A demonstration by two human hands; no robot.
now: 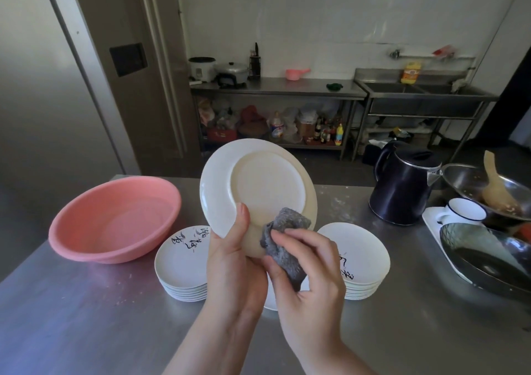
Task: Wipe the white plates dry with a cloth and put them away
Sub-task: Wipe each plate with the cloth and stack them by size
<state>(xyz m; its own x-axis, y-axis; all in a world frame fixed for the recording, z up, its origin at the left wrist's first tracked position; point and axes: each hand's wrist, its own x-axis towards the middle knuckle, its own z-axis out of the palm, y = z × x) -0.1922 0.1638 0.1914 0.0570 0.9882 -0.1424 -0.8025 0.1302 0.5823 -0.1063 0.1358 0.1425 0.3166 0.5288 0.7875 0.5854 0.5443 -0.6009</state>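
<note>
Plate (267, 185) held up over the steel table (86, 317), underside facing the camera.
Left hand (232, 262) grips its lower rim, thumb on the back; right hand (304, 262) pinches a grey cloth (284, 231) against it, between two plate stacks (181, 262).

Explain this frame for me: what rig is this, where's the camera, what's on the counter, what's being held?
No robot here: a person works with bare hands, filmed by one wide-angle camera worn on the head, looking forward and down. The left hand grips a white plate tilted up, its underside facing the camera. The right hand presses a grey cloth against the plate's lower edge. On the steel counter sit a pink basin, two stacks of white plates, a dark kettle, and a white mug beside pans at the right.
</note>
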